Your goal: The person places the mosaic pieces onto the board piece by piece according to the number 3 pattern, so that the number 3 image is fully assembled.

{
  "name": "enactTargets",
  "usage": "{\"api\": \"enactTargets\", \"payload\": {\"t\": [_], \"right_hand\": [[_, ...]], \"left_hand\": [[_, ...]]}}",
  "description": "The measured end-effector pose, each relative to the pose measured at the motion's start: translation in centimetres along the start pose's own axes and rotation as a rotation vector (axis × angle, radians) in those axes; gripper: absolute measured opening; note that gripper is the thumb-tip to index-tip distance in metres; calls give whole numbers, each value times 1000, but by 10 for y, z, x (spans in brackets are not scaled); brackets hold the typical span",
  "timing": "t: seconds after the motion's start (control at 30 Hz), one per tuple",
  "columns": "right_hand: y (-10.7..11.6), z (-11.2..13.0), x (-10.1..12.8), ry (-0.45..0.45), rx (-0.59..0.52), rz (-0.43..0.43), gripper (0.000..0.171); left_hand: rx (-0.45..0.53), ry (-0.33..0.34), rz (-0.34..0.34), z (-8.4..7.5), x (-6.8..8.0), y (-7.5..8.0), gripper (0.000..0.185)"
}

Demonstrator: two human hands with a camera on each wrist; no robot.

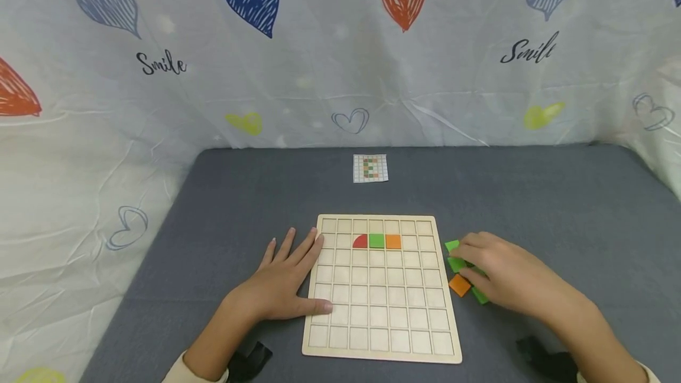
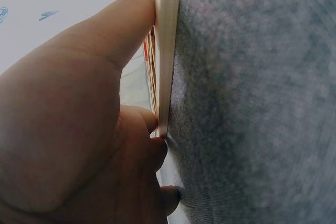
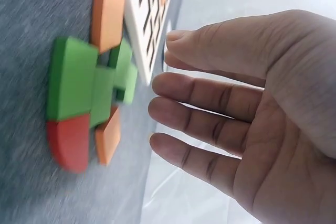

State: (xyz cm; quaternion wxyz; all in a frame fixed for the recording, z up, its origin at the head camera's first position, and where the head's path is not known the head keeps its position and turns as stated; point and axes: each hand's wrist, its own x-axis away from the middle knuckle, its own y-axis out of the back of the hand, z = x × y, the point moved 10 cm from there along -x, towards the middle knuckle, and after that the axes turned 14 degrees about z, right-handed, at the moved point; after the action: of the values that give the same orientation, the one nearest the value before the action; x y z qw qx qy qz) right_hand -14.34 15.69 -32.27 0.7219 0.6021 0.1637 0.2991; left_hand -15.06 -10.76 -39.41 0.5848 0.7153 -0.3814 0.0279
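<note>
A wooden grid board (image 1: 380,312) lies on the grey table. Its second row holds a red quarter-circle tile (image 1: 360,242), a green square tile (image 1: 376,240) and an orange square tile (image 1: 393,241). My left hand (image 1: 284,279) lies flat on the table with straight fingers against the board's left edge (image 2: 167,51). My right hand (image 1: 500,273) hovers over a pile of loose tiles (image 3: 89,95) right of the board, fingers straight and holding nothing. The pile has green tiles (image 1: 455,259), orange tiles (image 1: 460,285) and a red one (image 3: 68,140).
A small printed pattern card (image 1: 370,168) lies on the table beyond the board. A white cloth with hearts (image 1: 340,46) walls in the back and sides. Grey table surface (image 1: 558,205) spreads around the board.
</note>
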Motion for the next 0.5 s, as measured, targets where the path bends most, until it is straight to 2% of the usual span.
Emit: {"api": "enactTargets", "payload": {"t": [0.5], "right_hand": [[-7, -17, 25, 5, -1, -55, 23]], "left_hand": [[-5, -4, -3, -1, 0, 0, 103]]}}
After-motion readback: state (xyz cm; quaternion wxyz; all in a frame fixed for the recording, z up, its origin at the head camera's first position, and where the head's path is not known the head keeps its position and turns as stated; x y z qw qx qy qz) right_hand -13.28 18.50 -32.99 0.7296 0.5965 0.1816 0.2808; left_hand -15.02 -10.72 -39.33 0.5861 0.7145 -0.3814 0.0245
